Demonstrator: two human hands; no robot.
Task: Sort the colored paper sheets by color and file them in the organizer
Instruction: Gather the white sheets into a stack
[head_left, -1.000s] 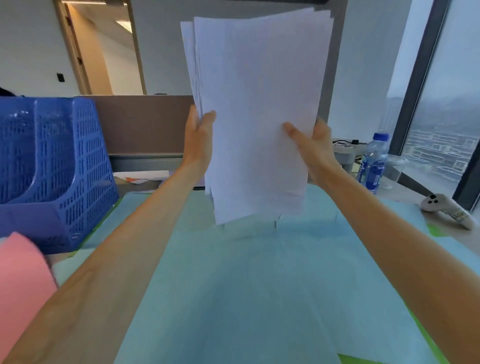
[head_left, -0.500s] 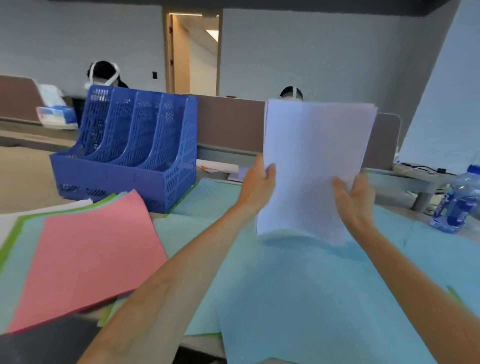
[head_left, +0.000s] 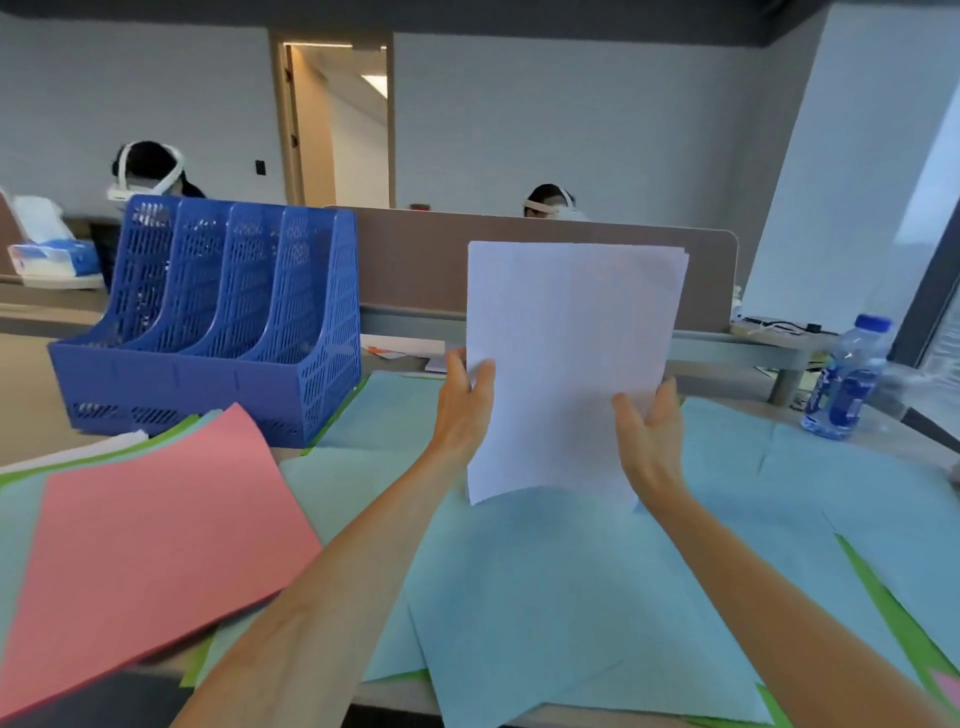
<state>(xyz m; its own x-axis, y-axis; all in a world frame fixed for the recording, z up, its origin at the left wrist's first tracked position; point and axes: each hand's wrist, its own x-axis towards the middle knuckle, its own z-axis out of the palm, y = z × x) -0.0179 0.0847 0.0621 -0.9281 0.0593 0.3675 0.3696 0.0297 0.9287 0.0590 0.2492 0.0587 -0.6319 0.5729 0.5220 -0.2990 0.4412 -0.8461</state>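
A stack of white sheets (head_left: 571, 358) stands upright above the desk, its bottom edge close to the light blue sheets (head_left: 597, 597) spread there. My left hand (head_left: 462, 410) grips the stack's left edge with the thumb in front. My right hand (head_left: 649, 436) holds its lower right edge, thumb on the front. A blue organizer (head_left: 218, 322) with several empty slots stands at the back left. A pink sheet (head_left: 150, 545) lies at the front left on top of green and pale sheets (head_left: 104, 452).
A water bottle (head_left: 844, 384) stands at the right back of the desk. A brown partition (head_left: 415, 270) runs behind the desk, with two people seated beyond it. A tissue pack (head_left: 52, 257) lies far left. Green sheet edges (head_left: 893, 618) show at the right.
The white stack came down from high in front of me to just above the desk. My view swung left, bringing the organizer and pink sheet into sight. Both hands keep their hold.
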